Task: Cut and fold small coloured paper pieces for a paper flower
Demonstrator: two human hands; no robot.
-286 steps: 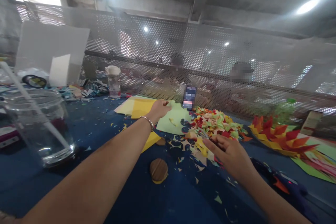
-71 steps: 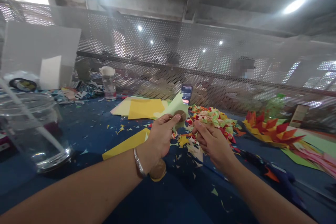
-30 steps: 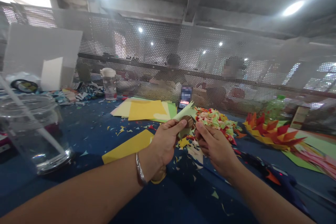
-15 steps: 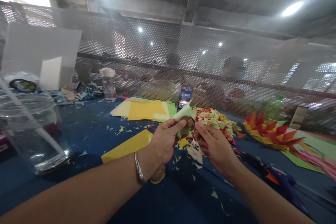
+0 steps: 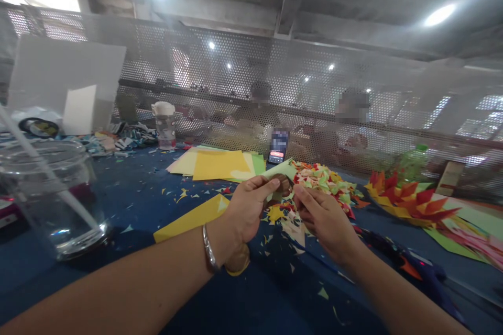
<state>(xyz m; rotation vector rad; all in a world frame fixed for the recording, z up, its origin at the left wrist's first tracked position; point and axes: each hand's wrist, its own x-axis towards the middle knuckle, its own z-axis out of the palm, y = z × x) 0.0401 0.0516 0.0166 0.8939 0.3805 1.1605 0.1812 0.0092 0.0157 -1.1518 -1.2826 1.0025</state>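
The left hand (image 5: 245, 212) pinches a wooden disc (image 5: 282, 184) against light green paper (image 5: 281, 169) above the blue tabletop (image 5: 137, 193). The right hand (image 5: 322, 217) has its fingers bunched beside the disc; whether they grip anything is unclear.

A small round brown wooden disc (image 5: 283, 184) lies flat against a pale green paper sheet (image 5: 280, 169), both pinched in the left hand (image 5: 245, 210) above the blue tabletop (image 5: 137, 204).
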